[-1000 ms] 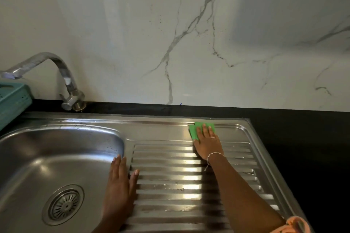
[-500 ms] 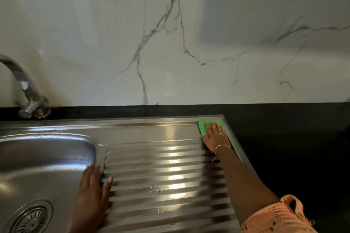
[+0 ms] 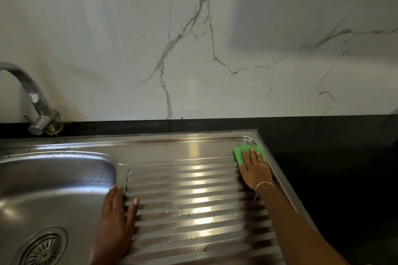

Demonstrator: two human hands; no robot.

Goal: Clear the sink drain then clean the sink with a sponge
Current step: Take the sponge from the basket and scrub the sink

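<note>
Both forearms are bare, with no sleeve in view. The right hand (image 3: 255,171) wears a thin silver ring on one finger and a fine silver chain bracelet (image 3: 263,186) at the wrist, a short end dangling. The left hand (image 3: 115,221) wears nothing, and its nails look pale.

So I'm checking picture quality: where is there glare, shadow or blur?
Head view: bright glare patches run down the ribbed drainboard; a soft shadow darkens the marble wall at upper right; the left hand looks slightly blurred; the faucet bows from wide-angle distortion.

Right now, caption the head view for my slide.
Right hand presses a green sponge into the drainboard's far right corner; left hand rests flat beside the basin.
</note>
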